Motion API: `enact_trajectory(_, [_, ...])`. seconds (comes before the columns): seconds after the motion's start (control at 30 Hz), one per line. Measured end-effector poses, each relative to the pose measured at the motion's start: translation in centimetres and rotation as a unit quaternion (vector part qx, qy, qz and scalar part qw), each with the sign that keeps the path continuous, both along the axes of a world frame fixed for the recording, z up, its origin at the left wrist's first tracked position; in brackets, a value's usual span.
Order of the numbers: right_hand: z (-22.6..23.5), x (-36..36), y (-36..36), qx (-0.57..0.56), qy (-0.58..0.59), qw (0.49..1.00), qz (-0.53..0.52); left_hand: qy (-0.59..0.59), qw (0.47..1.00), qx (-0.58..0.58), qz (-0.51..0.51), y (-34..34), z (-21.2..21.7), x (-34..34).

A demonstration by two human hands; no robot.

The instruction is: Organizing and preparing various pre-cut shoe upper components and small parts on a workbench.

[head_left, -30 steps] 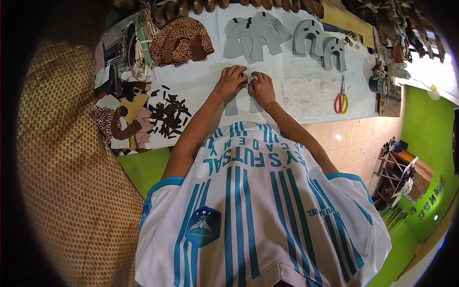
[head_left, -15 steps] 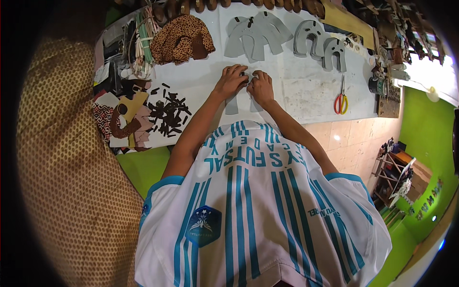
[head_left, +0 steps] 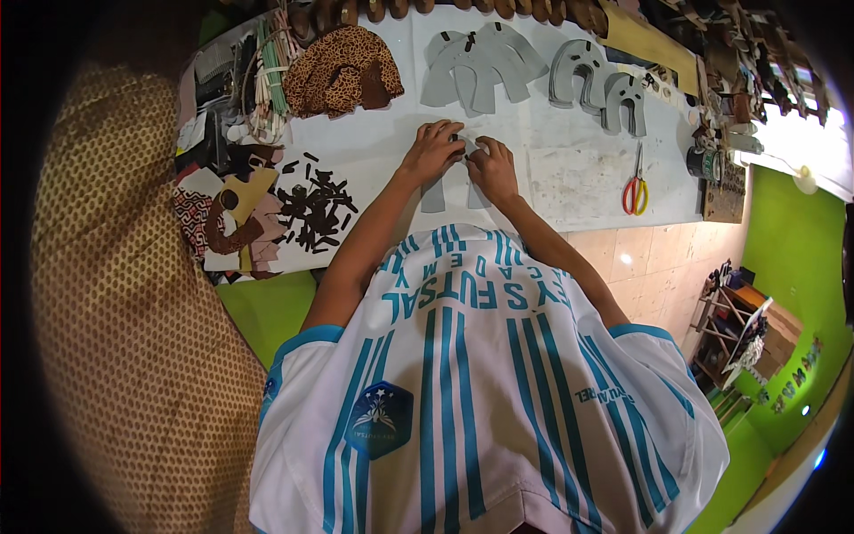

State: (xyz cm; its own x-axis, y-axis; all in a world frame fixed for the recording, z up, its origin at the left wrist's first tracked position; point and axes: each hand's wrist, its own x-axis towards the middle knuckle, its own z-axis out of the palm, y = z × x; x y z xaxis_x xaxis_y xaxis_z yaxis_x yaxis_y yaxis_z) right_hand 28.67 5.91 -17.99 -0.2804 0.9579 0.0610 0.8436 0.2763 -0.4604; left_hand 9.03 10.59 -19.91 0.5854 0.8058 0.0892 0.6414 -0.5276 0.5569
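Craft workshop: worktable (head_left: pixel 569 182) strewn with grey cut-outs (head_left: pixel 485 67), scraps (head_left: pixel 311 209), scissors (head_left: pixel 635 189).

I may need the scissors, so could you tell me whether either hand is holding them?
No, the scissors lie on the table right of both hands, which hold a grey piece.

A white table (head_left: pixel 569 178) carries grey cutouts (head_left: pixel 485 67) at the far edge, with arched grey pieces (head_left: pixel 596 84) beside them. A brown patterned pile (head_left: pixel 342 71) lies to the left, above dark scraps (head_left: pixel 316 209). Scissors (head_left: pixel 635 189) with red and yellow handles lie right, near a can (head_left: pixel 704 162).
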Motion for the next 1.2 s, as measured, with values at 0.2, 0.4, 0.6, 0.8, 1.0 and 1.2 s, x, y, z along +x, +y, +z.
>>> enact_trajectory(0.2, [-0.2, 0.0, 0.7, 0.051, -0.044, 0.996, 0.053, -0.001, 1.0, 0.002, 0.0, 0.0, 0.0, 0.0])
enact_trajectory(0.4, [-0.5, -0.2, 1.0, 0.057, -0.057, 0.995, 0.064, -0.027, 1.0, 0.006, 0.005, -0.2, 0.2, 0.0])
enact_trajectory(0.6, [-1.0, -1.2, 0.7, 0.023, -0.011, 0.999, -0.034, -0.008, 1.0, 0.007, -0.003, -0.1, 0.0, 0.0])
enact_trajectory(0.8, [-0.4, -0.5, 0.5, 0.02, -0.024, 0.999, -0.008, 0.001, 1.0, 0.007, -0.009, 0.1, -0.2, -0.3])
enact_trajectory(1.0, [-0.2, -0.3, 0.1, 0.049, -0.013, 0.999, 0.003, 0.011, 1.0, 0.01, -0.017, 0.2, -0.1, -0.5])
enact_trajectory(1.2, [-0.5, 0.4, 0.9, 0.063, -0.09, 0.993, 0.052, 0.018, 1.0, 0.009, -0.015, 0.0, 0.1, -0.4])
